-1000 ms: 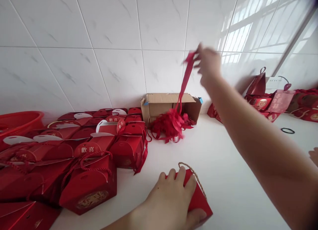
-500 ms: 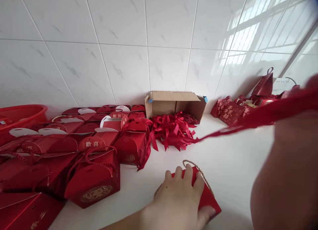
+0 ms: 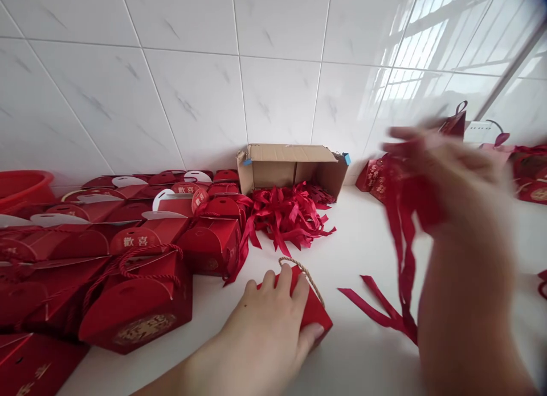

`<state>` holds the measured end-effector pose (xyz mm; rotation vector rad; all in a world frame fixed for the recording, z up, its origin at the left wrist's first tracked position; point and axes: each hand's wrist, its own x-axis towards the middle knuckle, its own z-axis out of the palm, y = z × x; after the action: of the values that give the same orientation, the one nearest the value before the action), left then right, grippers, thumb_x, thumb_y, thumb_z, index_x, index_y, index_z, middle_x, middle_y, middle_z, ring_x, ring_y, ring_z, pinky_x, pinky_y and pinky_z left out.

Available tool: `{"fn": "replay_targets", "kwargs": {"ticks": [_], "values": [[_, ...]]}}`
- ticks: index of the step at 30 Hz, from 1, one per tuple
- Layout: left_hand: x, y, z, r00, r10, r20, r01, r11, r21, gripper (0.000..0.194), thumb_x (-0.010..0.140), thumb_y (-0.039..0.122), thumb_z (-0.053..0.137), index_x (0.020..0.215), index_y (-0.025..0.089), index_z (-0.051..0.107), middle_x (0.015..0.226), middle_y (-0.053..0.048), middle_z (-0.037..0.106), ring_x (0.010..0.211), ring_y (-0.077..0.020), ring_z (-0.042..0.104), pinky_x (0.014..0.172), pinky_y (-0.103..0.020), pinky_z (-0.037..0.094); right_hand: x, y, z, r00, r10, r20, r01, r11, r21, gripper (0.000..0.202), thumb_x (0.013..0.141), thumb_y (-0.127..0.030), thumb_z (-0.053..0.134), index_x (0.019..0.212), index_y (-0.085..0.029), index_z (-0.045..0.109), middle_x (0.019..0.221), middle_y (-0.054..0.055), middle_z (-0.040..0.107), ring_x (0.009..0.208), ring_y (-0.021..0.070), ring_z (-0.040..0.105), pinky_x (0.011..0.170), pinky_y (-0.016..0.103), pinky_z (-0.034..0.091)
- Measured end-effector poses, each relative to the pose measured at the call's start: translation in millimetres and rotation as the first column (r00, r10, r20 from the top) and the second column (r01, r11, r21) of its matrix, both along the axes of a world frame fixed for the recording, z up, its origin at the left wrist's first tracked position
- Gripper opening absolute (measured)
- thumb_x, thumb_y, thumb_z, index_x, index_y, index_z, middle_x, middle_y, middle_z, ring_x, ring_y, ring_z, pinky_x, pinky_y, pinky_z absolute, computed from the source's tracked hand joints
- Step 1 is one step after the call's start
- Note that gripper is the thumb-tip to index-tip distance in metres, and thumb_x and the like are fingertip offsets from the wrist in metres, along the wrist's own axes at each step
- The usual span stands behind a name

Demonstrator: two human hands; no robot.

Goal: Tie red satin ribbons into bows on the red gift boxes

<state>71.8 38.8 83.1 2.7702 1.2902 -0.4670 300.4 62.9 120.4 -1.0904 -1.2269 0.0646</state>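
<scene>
My left hand [image 3: 267, 316] lies over a small red gift box [image 3: 317, 313], fingers across its top and thumb along its near side. A twisted gold cord handle [image 3: 305, 272] loops up behind my fingers. Raised at the right, my right hand [image 3: 465, 185] is smeared by motion and closed on red ribbon [image 3: 401, 242]. The ribbon hangs down from it, and its cut ends spread over the white tabletop [image 3: 359, 350]. A heap of red ribbons [image 3: 290, 216] spills from a cardboard box [image 3: 294, 152] lying open towards me, beyond the gift box.
Rows of red gift boxes [image 3: 137, 316] with cord handles fill the left side. Behind them stands a red plastic basin [image 3: 25, 185]. Red bags [image 3: 371, 179] and a white power strip [image 3: 477, 128] sit at the back right, against a tiled wall [image 3: 277, 99].
My right hand has come down and inward with the ribbon, now pulled free of the heap and dangling. The view has shifted slightly; my left hand stays on the gift box.
</scene>
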Motion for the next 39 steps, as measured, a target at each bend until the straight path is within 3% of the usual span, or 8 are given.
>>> {"fn": "replay_targets", "kwargs": {"ticks": [6, 10, 14, 19, 22, 27, 31, 39], "values": [[-1, 0, -0.5, 0.999, -0.027, 0.029, 0.028, 0.999, -0.033, 0.056, 0.092, 0.041, 0.038, 0.141, 0.015, 0.036, 0.141, -0.021, 0.042, 0.112, -0.0359, 0.054, 0.087, -0.051, 0.048, -33, 20, -3.4, 0.999, 0.047, 0.005, -0.048, 0.985, 0.168, 0.018, 0.085, -0.028, 0.059, 0.07, -0.023, 0.067, 0.084, 0.003, 0.066, 0.126, 0.0234, 0.045, 0.102, 0.046, 0.035], [-3, 0, -4.6, 0.998, -0.035, 0.054, 0.035, 0.999, -0.004, 0.056, 0.092, 0.042, 0.038, 0.14, 0.014, 0.038, 0.141, -0.022, 0.042, 0.112, -0.0367, 0.054, 0.087, -0.052, 0.048, -25, 14, -0.3, 0.985, 0.081, -0.155, -0.056, 0.986, 0.159, 0.019, 0.079, -0.032, 0.065, 0.063, -0.022, 0.063, 0.091, 0.008, 0.065, 0.1, 0.0279, 0.059, 0.085, 0.045, 0.045], [-4, 1, -4.3, 0.993, 0.051, 0.108, -0.052, 0.999, 0.0, 0.058, 0.09, 0.048, 0.039, 0.138, 0.014, 0.041, 0.133, -0.022, 0.049, 0.104, -0.0352, 0.058, 0.081, -0.049, 0.051, -16, 8, 5.5, 0.901, 0.262, -0.345, -0.232, 0.964, 0.128, 0.024, 0.08, -0.034, 0.058, 0.059, -0.025, 0.053, 0.066, 0.004, 0.053, 0.073, 0.022, 0.059, 0.066, 0.039, 0.047], [-19, 8, -4.7, 0.969, 0.107, 0.224, -0.101, 0.994, -0.038, 0.055, 0.09, 0.052, 0.04, 0.131, 0.017, 0.049, 0.131, -0.02, 0.051, 0.108, -0.0347, 0.058, 0.08, -0.045, 0.051, -23, 1, 10.9, 0.892, 0.321, -0.319, -0.359, 0.931, -0.066, 0.049, 0.088, -0.053, 0.035, 0.054, -0.023, 0.054, 0.057, 0.003, 0.048, 0.043, 0.0115, 0.037, 0.039, 0.03, 0.027], [-37, 12, -4.9, 0.953, 0.04, 0.3, -0.023, 0.998, -0.06, 0.059, 0.089, 0.053, 0.04, 0.141, 0.025, 0.037, 0.144, -0.015, 0.04, 0.124, -0.0361, 0.047, 0.09, -0.046, 0.047, -26, 2, 7.3, 0.867, 0.433, -0.247, -0.489, 0.835, -0.253, 0.058, 0.088, -0.06, 0.029, 0.066, -0.02, 0.065, 0.062, 0.006, 0.054, 0.048, 0.0122, 0.041, 0.039, 0.028, 0.024], [-51, 12, -0.5, 0.941, -0.105, 0.32, 0.142, 0.985, -0.095, 0.071, 0.08, 0.042, 0.06, 0.143, 0.035, 0.029, 0.152, -0.002, 0.03, 0.137, -0.0289, 0.032, 0.106, -0.043, 0.033, -26, 3, -0.5, 0.801, 0.586, -0.123, -0.565, 0.672, -0.479, 0.022, 0.08, -0.039, 0.064, 0.087, -0.019, 0.068, 0.059, -0.002, 0.048, 0.046, 0.0072, 0.035, 0.042, 0.024, 0.024], [-44, 17, 1.8, 0.958, -0.043, 0.283, 0.069, 0.994, -0.084, 0.066, 0.079, 0.036, 0.061, 0.14, 0.025, 0.038, 0.145, -0.008, 0.042, 0.131, -0.03, 0.04, 0.1, -0.043, 0.038, -30, 0, -1.0, 0.79, 0.612, -0.046, -0.527, 0.638, -0.562, 0.017, 0.083, -0.033, 0.061, 0.092, -0.019, 0.062, 0.061, -0.003, 0.048, 0.049, 0.0071, 0.037, 0.043, 0.022, 0.026], [-41, 33, 0.2, 0.936, 0.004, 0.352, -0.02, 0.999, 0.041, 0.052, 0.086, 0.045, 0.046, 0.134, 0.023, 0.044, 0.134, -0.011, 0.051, 0.122, -0.0318, 0.046, 0.091, -0.044, 0.044, -36, 6, -10.3, 0.664, 0.747, -0.033, -0.426, 0.341, -0.838, 0.011, 0.082, -0.025, 0.057, 0.084, -0.023, 0.047, 0.052, -0.009, 0.041, 0.044, 0.0071, 0.031, 0.04, 0.02, 0.024]]}}
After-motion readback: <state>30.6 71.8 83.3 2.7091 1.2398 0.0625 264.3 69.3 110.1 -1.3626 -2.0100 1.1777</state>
